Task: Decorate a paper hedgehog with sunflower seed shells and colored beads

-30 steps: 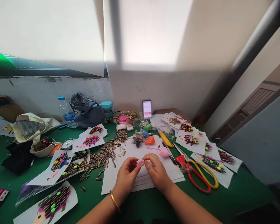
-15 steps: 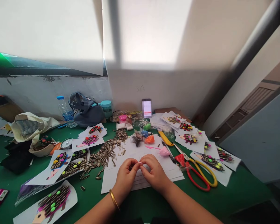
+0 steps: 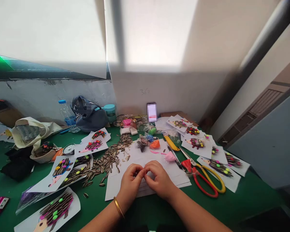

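My left hand (image 3: 131, 181) and my right hand (image 3: 159, 179) meet over a stack of white paper (image 3: 116, 183), thumbs and index fingers pinched together tip to tip. Whatever lies between the fingertips is too small and covered to make out. Just beyond my right hand sit a pink lump of modelling clay (image 3: 170, 157) and a thin pink strip (image 3: 155, 152) on the paper. An orange lump of clay (image 3: 155, 144) and a dark bagged lump (image 3: 142, 144) lie farther back. A gold bangle circles my left wrist.
Striped sunflower seeds (image 3: 108, 158) are heaped left of the paper. Hedgehog pictures (image 3: 56, 209) lie on both sides. Scissors (image 3: 203, 174) with red and yellow handles and a yellow cutter (image 3: 171, 143) are at right. A phone (image 3: 152, 112) leans on the back wall.
Both hands stay in nearly the same place. The fingertips have shifted slightly against each other, and a pale pinkish bit seen between them earlier is now hidden.
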The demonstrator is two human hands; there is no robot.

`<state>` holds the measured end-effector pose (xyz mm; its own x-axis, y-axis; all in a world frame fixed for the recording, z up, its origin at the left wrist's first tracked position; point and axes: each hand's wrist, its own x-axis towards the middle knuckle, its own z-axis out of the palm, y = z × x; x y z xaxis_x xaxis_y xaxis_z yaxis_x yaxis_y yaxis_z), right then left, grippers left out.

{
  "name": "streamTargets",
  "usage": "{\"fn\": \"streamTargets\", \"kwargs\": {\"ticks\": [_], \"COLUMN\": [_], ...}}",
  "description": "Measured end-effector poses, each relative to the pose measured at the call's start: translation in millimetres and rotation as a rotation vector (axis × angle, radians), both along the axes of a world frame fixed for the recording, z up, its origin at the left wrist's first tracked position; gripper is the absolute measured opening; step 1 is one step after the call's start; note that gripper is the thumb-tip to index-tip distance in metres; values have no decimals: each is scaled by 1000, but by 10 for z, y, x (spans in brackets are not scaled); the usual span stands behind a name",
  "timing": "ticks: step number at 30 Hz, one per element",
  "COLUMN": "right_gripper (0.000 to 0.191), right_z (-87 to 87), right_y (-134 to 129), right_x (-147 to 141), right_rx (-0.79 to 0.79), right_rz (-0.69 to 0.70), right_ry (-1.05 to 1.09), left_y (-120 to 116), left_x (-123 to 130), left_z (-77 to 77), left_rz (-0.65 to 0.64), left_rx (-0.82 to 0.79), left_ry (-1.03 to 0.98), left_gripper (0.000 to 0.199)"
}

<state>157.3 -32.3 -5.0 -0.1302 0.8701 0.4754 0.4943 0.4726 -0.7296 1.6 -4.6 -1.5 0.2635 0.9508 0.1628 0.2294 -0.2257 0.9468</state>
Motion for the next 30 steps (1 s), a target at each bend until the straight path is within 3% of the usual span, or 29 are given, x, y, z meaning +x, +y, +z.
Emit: {"fn": "streamTargets", "kwargs": {"ticks": [10,14,23,30], "right_gripper": [13,13,8,10], "right_z": [25,60,50,114], "right_y": [-8,-31,-1,-16], "right_x": [12,27,68,56], "right_rx": [-2,-21,-207,-340], "right_rz": [-9,-20,18,63], "right_ry": [-2,95,262,311], "left_y": [-19,0,-27,-35], "left_x": [16,20,47,48], "left_z": [3,-29,2,-50], "left_rz": [-27,-8,-55,-3], "left_rx": [-68,-145,-194,-123], "left_ry": [-96,-201,-305,-238], "left_gripper": [20,24,28,29]}}
